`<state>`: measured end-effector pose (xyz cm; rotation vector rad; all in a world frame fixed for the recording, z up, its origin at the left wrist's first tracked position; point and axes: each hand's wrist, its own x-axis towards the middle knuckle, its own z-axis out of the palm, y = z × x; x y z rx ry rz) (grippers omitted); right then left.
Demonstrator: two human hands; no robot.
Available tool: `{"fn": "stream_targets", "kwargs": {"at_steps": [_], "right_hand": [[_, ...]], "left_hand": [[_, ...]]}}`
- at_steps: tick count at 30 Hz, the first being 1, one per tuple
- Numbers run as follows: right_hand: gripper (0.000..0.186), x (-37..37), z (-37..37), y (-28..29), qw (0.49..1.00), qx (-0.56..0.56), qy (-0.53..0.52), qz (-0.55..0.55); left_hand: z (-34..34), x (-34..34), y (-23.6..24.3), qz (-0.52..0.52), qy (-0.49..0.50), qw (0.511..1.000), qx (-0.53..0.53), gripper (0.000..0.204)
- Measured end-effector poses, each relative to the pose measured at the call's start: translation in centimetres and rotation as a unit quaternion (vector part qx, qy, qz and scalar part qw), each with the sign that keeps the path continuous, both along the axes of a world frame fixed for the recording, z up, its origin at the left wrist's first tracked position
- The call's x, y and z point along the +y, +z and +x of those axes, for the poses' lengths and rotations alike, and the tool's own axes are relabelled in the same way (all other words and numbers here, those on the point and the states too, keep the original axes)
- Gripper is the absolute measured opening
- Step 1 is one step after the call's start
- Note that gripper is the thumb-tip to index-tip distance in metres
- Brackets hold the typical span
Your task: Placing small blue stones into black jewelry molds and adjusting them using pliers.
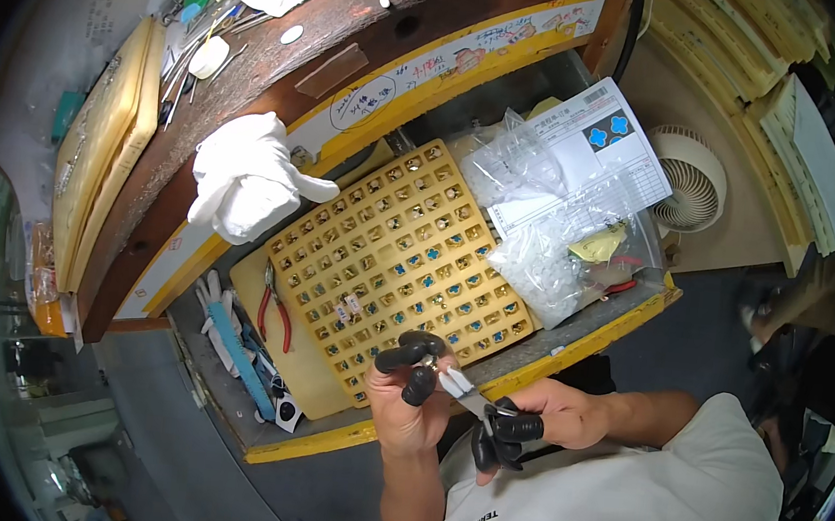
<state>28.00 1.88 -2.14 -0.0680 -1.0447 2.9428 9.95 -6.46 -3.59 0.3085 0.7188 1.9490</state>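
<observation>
Black finger cots cover several fingertips of both my hands. My left hand (408, 385) is closed in a pinch over the near edge of a yellow compartment tray (375, 253). A small shiny metal piece (430, 361) shows between those fingertips; its exact kind is too small to make out. My right hand (520, 429) grips a pliers-like metal tool (472, 400) with two white tips. The tips point at the left fingertips, close to the small piece. Small gold-coloured pieces, many with blue tops, sit in the tray's compartments.
The tray lies in an open drawer with a yellow front edge (591, 340). Red-handled pliers (276, 319) lie left of it; plastic bags (541, 262) and a printed sheet (587, 166) lie right. White gloves (252, 179) hang at the bench edge. A round fan (685, 178) stands beyond.
</observation>
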Motion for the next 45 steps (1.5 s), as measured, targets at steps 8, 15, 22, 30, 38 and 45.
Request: {"fn": "stream_targets", "kwargs": {"at_steps": [8, 15, 22, 30, 38, 45], "right_hand": [[0.033, 0.3, -0.2, -0.3, 0.999, -0.007, 0.036, -0.006], [0.032, 0.2, -0.2, -0.7, 0.998, 0.006, 0.040, -0.044], [0.032, -0.2, 0.1, -0.5, 0.998, -0.008, 0.038, -0.054], [0.026, -1.2, 0.4, -0.5, 0.995, -0.014, 0.021, -0.091], [0.038, -1.8, 0.2, 0.4, 0.992, -0.036, -0.016, -0.118], [0.037, -2.0, 0.5, 0.4, 0.991, -0.045, -0.030, -0.123]], "left_hand": [[0.2, -0.3, -0.2, -0.001, -0.007, 1.000, -0.025, 0.029], [0.1, -0.5, -0.1, -0.004, -0.008, 1.000, -0.016, 0.027], [0.1, -0.6, 0.0, 0.004, -0.013, 1.000, -0.004, 0.027], [0.2, -0.6, 0.2, -0.005, -0.009, 1.000, 0.016, 0.026], [0.3, -0.4, 0.6, -0.007, -0.013, 1.000, 0.027, 0.025], [0.5, -0.3, 0.5, -0.004, -0.018, 1.000, 0.015, 0.024]]}}
